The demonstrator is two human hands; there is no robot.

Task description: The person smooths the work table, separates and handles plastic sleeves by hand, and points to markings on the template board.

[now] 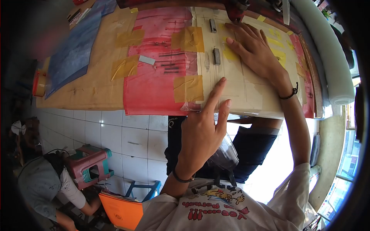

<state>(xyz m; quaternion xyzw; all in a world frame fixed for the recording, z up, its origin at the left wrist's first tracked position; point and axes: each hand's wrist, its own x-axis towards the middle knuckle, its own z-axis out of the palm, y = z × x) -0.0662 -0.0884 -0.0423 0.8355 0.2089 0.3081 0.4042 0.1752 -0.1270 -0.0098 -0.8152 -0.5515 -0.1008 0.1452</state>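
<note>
My right hand [254, 52] lies palm down on the cream taped work surface [239, 90], fingers spread, its fingertips close to a dark red machine part [236, 11]. Yellow patches show around it. At the front edge is my left hand [204, 129], index finger and thumb stretched out and apart; its other fingers are mostly hidden. Two small grey metal blocks [216, 56] sit left of my right hand, the nearer one beyond my left index fingertip. Clear plastic [227, 154] hangs below my left hand; whether they touch, I cannot tell.
A red taped sheet [148, 92] with a pale grey strip [147, 59] covers the middle. Blue sheets [73, 54] and a tape roll [39, 84] are at left, a white foam roll [339, 69] at right. Below left, a person [42, 188] bends near stools [88, 165].
</note>
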